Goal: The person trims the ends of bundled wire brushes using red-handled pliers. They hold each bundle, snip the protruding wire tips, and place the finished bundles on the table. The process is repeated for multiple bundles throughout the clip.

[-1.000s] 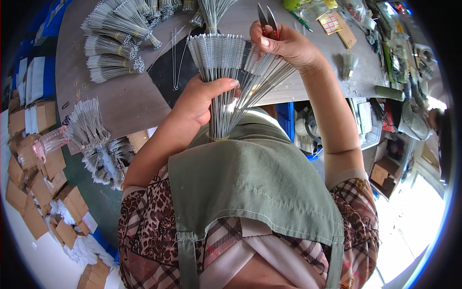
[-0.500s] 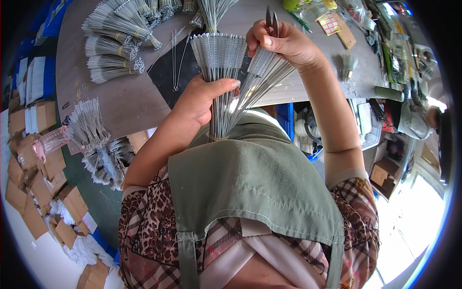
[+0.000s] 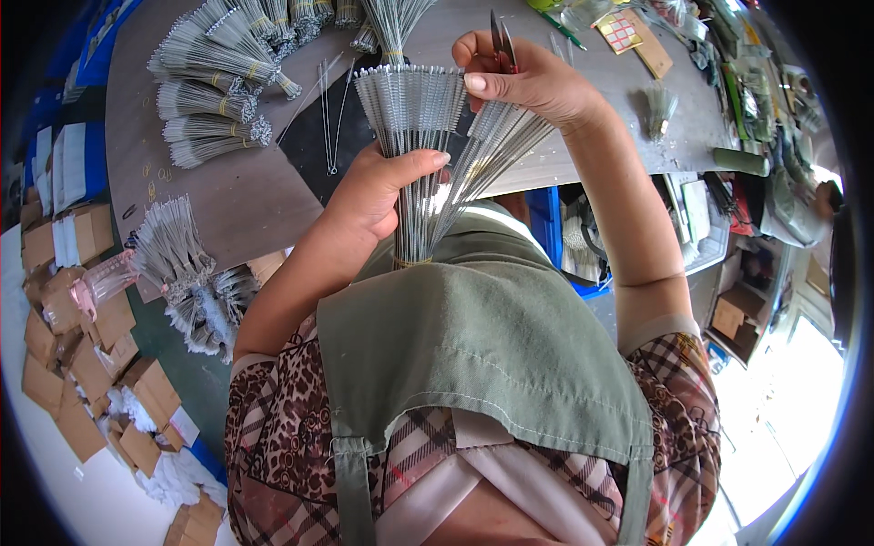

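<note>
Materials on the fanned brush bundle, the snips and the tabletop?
Brush bundle in the left hand: thin grey stems, likely twisted metal wire with pale synthetic-looking bristles at the tips; a yellowish band, probably rubber, binds the base. Snips in the right hand: dark pointed blades, probably steel; the handle is hidden. Tabletop: matte grey-brown board, scuffed, possibly laminate or fibreboard.

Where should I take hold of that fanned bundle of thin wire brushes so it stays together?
Grip the bundle of wire brushes low on its bare stems, just above the band, where the left hand wraps it from the left. There the wires converge into a narrow neck; higher up they splay into bristled tips, which the right hand is working with snips.
</note>
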Available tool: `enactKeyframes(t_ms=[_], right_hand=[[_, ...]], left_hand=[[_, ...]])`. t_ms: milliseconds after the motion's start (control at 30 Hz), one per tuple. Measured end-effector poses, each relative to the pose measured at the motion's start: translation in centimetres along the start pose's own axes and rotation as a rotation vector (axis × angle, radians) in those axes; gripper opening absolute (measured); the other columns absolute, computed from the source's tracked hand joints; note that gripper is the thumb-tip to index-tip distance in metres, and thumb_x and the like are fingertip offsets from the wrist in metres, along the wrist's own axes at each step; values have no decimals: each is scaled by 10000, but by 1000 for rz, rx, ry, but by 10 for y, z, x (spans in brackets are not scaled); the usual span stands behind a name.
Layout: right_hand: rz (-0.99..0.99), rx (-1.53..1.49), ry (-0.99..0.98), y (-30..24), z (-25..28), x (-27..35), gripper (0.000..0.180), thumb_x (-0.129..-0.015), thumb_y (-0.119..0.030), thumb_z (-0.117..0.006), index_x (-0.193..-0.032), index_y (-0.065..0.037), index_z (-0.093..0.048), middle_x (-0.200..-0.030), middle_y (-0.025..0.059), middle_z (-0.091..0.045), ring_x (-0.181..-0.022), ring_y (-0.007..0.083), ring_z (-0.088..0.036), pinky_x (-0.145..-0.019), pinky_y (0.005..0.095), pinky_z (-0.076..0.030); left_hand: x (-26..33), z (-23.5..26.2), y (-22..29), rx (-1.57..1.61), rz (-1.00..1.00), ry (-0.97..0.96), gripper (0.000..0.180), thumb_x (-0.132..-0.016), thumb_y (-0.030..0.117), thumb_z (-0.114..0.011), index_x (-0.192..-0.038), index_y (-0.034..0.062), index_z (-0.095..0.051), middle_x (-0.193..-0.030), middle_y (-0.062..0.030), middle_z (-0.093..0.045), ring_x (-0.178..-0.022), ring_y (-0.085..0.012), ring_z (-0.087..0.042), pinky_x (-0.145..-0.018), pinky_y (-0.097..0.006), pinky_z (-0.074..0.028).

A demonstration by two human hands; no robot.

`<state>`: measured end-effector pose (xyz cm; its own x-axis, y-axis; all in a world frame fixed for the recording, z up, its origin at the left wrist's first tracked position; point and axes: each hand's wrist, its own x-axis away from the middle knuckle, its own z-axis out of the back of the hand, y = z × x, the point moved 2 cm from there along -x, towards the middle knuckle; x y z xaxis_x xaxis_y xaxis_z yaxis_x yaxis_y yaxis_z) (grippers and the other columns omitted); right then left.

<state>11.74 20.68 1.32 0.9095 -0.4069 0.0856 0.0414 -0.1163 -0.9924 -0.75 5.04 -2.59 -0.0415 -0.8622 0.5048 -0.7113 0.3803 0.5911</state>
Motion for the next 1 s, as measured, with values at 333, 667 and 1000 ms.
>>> enactKeyframes(t_ms=[333, 667, 1000], right_hand=[[-147, 53, -28, 13, 17, 1, 273, -780, -295, -686, -813, -78, -523, -723, -63, -445, -701, 38, -427, -659, 165, -313], [65, -11, -55, 14, 13, 1, 291, -866, -335, -574, -776, -61, -530, -692, -37, -470, -659, 65, -434, -627, 202, -359], [-67, 480, 321, -65, 8, -30, 543, -871, -553, -436, -1004, -28, -469, -744, 67, -484, -742, 131, -504, -656, 271, -454]], left_hand=[[1, -5, 2, -29, -30, -11, 271, -766, 42, -625, -1014, -36, -547, -887, -100, -602, -757, -170, -601, -693, -308, -516], [0, -5, 4, -34, -9, -38, 260, -772, 35, -619, -1012, -36, -548, -895, -103, -606, -768, -173, -606, -696, -324, -521], [-14, -28, 13, -103, -63, -128, 254, -762, -1, -620, -1004, -38, -556, -890, -95, -604, -781, -166, -602, -717, -302, -513]])
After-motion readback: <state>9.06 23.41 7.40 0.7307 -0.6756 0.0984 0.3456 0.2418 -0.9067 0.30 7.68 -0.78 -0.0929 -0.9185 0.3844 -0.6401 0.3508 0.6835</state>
